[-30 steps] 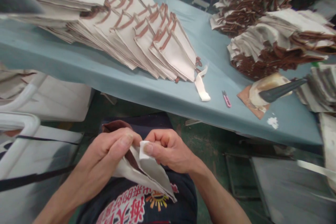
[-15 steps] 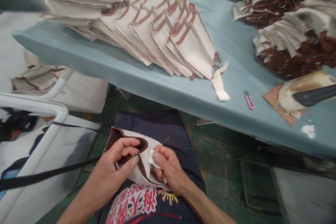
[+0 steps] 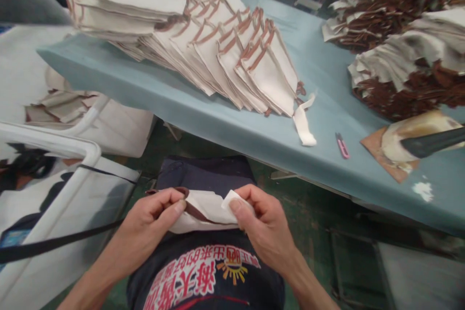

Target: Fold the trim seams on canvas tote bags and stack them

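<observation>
Over my lap, a white fabric piece with brown trim point(image 3: 203, 206) is stretched between both hands. My left hand point(image 3: 156, 215) pinches its brown-edged end between thumb and fingers. At the other end, my right hand point(image 3: 259, 218) is closed on the cloth, with a small white scrap point(image 3: 229, 198) sticking out above the thumb. Whether that scrap is joined to the fabric piece I cannot tell. Beneath the work lies a dark apron point(image 3: 203, 271) with red and white lettering and a yellow sun.
A blue-covered table point(image 3: 247, 131) carries stacked white pieces with brown edging point(image 3: 207, 53). Near its front edge lie a white strip point(image 3: 304, 123), pink thread snips point(image 3: 342, 146) and a black-handled tool point(image 3: 425, 145). Brown and white bundles point(image 3: 403, 77) stand right. A white-framed cart point(image 3: 90, 152) is left.
My hands have moved apart, and the fabric piece between them is pulled straighter and flatter. My right hand has shifted right and up with the white scrap. The view has tilted slightly.
</observation>
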